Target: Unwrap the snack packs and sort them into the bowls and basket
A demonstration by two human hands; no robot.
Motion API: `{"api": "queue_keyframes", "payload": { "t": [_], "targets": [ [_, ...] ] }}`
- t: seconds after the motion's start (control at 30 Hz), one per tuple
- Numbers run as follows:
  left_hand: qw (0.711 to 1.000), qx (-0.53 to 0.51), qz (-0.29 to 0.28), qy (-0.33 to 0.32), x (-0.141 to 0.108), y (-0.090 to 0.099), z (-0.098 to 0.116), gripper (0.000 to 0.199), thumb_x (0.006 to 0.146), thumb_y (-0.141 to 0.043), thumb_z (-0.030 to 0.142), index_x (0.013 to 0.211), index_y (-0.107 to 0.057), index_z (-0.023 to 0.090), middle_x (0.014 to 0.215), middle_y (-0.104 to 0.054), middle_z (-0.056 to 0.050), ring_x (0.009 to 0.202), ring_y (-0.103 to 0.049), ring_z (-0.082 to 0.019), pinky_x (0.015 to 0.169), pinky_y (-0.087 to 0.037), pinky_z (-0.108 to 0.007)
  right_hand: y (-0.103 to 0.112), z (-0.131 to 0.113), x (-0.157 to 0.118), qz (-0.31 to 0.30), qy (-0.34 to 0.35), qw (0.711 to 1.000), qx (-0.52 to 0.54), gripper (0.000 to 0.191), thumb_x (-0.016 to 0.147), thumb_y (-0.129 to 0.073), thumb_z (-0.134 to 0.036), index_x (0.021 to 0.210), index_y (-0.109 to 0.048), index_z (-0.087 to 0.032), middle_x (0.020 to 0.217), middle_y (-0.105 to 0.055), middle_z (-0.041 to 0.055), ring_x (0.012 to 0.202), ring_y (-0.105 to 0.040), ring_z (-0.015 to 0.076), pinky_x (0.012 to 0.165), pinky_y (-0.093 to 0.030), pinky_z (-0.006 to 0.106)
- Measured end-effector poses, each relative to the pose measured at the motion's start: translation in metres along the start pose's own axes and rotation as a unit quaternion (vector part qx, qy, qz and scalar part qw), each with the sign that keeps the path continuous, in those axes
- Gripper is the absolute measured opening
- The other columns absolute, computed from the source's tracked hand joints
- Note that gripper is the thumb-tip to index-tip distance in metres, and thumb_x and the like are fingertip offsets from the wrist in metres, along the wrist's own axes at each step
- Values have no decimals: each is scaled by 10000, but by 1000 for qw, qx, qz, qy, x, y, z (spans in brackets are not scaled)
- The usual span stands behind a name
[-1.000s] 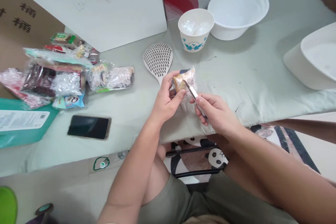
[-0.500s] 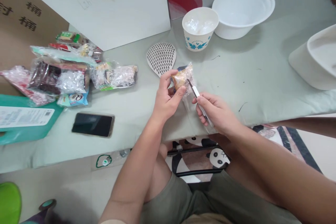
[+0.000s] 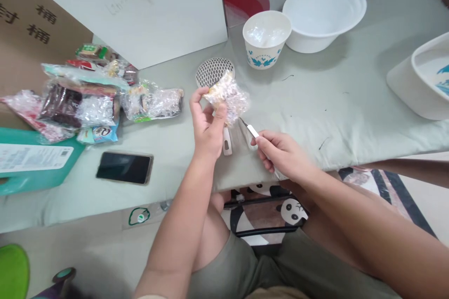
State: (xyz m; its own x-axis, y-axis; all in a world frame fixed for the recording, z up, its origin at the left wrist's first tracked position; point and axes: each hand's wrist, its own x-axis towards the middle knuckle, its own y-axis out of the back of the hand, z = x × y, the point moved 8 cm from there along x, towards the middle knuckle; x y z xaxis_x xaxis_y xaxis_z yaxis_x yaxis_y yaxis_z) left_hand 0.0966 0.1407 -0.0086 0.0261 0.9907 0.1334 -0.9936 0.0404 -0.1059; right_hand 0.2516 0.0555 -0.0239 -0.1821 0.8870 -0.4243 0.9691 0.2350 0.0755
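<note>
My left hand grips a small clear-wrapped snack packet, raised over the table; its crinkled plastic catches the light, and what lies inside is hard to make out. Pinched in my right hand is a utility knife with a white handle, its dark blade tip pointing up and left, just below the packet and apart from it. Behind the packet lies a perforated skimmer, partly hidden, with its pale handle end showing beside my left hand.
Several wrapped snacks are heaped at the left, near a phone and a teal package. A patterned paper cup holding clear plastic, a white bowl and boxes stand behind. A white container sits right.
My left hand has moved left and turned the packet, showing more of its shiny wrapping. The knife has drawn back from the packet, down and slightly left.
</note>
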Motion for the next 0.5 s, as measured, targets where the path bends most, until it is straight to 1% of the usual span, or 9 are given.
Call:
{"api": "queue_keyframes", "payload": {
  "t": [0.07, 0.1, 0.17, 0.2, 0.3, 0.37, 0.4, 0.43, 0.5],
  "targets": [
    [999, -21, 21, 14, 4, 9, 2, 607, 882, -694, 626, 1371, -381, 450, 1293, -627, -31, 1142, -674, -220, 773, -614, -297, 5, -8, 0, 18, 70, 992, -104, 313, 968, -496, -444, 822, -618, -196, 615, -531, -15, 524, -504, 121, 497, -396, 255],
    [999, -34, 24, 20, 6, 13, 3, 580, 879, -700, 619, 1344, -390, 463, 1352, -605, -16, 1192, -656, -223, 797, -622, -308, 8, -14, -1, 36, 119, 979, -162, 302, 967, -506, -418, 826, -645, -190, 661, -572, 10, 578, -533, 135, 545, -411, 269],
    [998, -55, 13, 31, 10, 18, 4, 518, 874, -712, 589, 1283, -419, 464, 1413, -570, 13, 1218, -645, -216, 820, -627, -322, 19, -22, -3, 87, 200, 940, -263, 270, 958, -527, -370, 895, -712, -185, 816, -652, 64, 682, -585, 163, 634, -440, 298],
    [997, -62, 5, 35, 11, 20, 4, 485, 877, -708, 577, 1258, -435, 454, 1410, -569, 19, 1199, -652, -209, 814, -626, -324, 27, -24, -3, 119, 220, 920, -302, 266, 956, -535, -361, 964, -739, -191, 891, -673, 82, 709, -600, 175, 655, -447, 311],
    [998, -54, -19, 38, 13, 21, 1, 416, 898, -676, 572, 1224, -472, 413, 1271, -623, 11, 1053, -682, -173, 743, -600, -290, 60, -20, 0, 231, 212, 859, -406, 312, 949, -566, -364, 1153, -749, -214, 958, -689, 106, 741, -612, 221, 671, -449, 353],
    [998, -41, -33, 37, 12, 18, -2, 412, 897, -682, 573, 1215, -492, 391, 1077, -651, 17, 873, -675, -134, 661, -554, -243, 81, -19, -1, 307, 199, 816, -447, 320, 916, -613, -348, 1173, -739, -205, 983, -692, 131, 839, -632, 283, 749, -477, 419],
    [998, -37, -43, 39, 10, 15, -3, 415, 892, -693, 571, 1207, -501, 382, 974, -642, 27, 777, -651, -116, 614, -523, -223, 87, -21, -2, 335, 205, 802, -451, 310, 901, -632, -338, 1158, -736, -199, 999, -691, 143, 897, -637, 312, 802, -486, 462],
    [997, -35, -53, 41, 8, 10, -4, 414, 889, -702, 570, 1197, -506, 373, 893, -623, 37, 697, -620, -102, 572, -492, -211, 90, -24, -5, 349, 222, 795, -443, 298, 891, -647, -333, 1144, -729, -198, 1019, -689, 150, 949, -638, 331, 850, -490, 497],
    [995, -37, -79, 50, 2, -3, -4, 408, 885, -713, 565, 1171, -512, 354, 817, -595, 47, 610, -573, -89, 529, -458, -206, 83, -32, -9, 334, 278, 807, -400, 289, 894, -655, -337, 1148, -702, -208, 1073, -688, 150, 1012, -646, 327, 899, -504, 509]
  ]
}}
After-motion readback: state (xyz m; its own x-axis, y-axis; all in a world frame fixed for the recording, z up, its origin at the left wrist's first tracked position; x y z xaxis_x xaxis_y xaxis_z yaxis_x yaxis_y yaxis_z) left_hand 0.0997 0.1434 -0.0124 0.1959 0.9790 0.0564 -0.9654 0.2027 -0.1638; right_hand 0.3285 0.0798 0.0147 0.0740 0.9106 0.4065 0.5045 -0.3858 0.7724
